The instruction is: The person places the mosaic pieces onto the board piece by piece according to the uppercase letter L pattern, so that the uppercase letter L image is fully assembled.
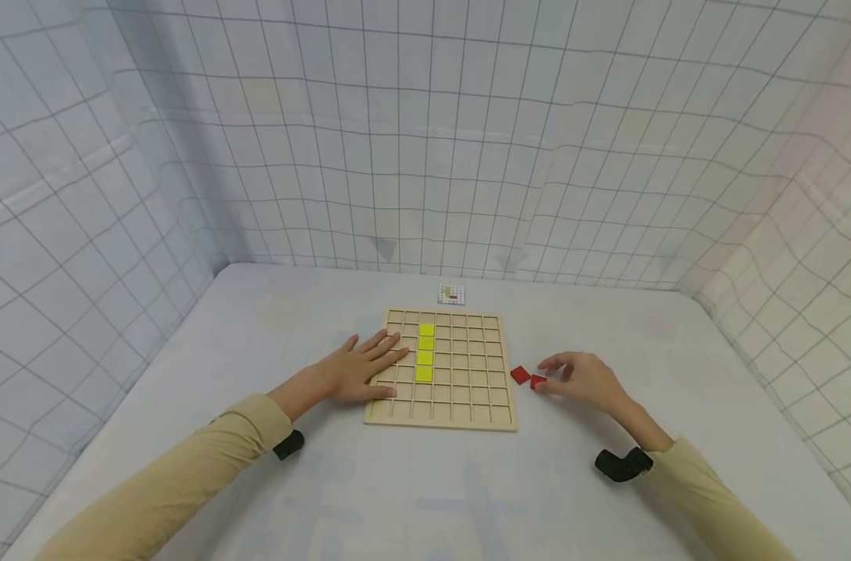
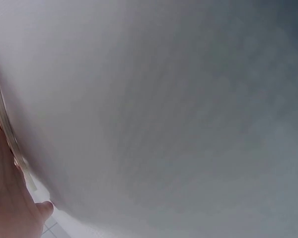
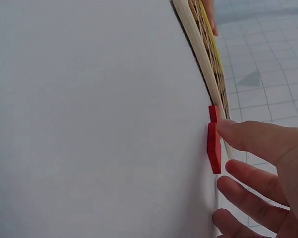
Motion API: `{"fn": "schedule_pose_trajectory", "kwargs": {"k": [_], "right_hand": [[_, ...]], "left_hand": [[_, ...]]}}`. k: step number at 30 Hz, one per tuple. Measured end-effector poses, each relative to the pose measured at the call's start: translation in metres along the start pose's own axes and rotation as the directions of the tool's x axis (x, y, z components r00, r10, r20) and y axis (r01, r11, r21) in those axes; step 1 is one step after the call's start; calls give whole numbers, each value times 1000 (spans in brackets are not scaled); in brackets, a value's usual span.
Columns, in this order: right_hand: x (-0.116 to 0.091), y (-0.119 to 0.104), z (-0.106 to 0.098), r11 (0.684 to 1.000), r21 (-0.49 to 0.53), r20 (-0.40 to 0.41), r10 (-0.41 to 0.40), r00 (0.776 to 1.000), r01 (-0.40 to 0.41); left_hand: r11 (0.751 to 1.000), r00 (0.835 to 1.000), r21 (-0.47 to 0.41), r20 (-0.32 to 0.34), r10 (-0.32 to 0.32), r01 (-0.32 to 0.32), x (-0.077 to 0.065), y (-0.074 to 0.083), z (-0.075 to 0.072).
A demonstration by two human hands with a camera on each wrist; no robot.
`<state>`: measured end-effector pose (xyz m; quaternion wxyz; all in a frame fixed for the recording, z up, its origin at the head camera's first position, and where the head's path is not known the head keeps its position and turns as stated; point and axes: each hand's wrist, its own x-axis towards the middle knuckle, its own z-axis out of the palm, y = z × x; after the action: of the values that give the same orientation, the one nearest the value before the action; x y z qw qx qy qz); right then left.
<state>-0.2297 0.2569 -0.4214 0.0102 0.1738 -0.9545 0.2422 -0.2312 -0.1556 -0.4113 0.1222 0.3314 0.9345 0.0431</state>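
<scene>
A wooden grid board (image 1: 467, 414) lies flat on the table, with a column of yellow square tiles (image 1: 425, 358) in its cells. My left hand (image 1: 358, 368) rests across the board's left edge, fingers spread, thumb on the lower left cells. Just off the right edge lie two red square tiles, one closer to the board (image 1: 520, 375) and one under my right hand's thumb (image 1: 538, 382). My right hand (image 1: 585, 382) is bent over that second tile; in the right wrist view its thumb tip (image 3: 227, 127) meets the red tile (image 3: 214, 148), while the other fingers stay apart from it.
A small card (image 1: 451, 294) printed with a coloured grid pattern lies behind the board. White cloth covers the table (image 1: 425, 491). Hanging white sheets with dark grid lines (image 1: 432, 156) enclose the back and both sides.
</scene>
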Motion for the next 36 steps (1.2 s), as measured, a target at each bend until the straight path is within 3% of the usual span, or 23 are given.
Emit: {"fn": "schedule_pose_trajectory", "kwargs": {"k": [15,28,36], "right_hand": [[-4,3,4,1000,-12,2,18,1000,-18],[-4,-3,2,999,-45,-41,-20,999,18],[4,-15,4,998,0,-88,-68,994,69]], "left_hand": [[1000,1000,0,-3,3,-3,1,-1,2],[1000,1000,3,-9,10,-10,2,-3,3],[1000,1000,18,7,-3,3,2,-4,4]]}}
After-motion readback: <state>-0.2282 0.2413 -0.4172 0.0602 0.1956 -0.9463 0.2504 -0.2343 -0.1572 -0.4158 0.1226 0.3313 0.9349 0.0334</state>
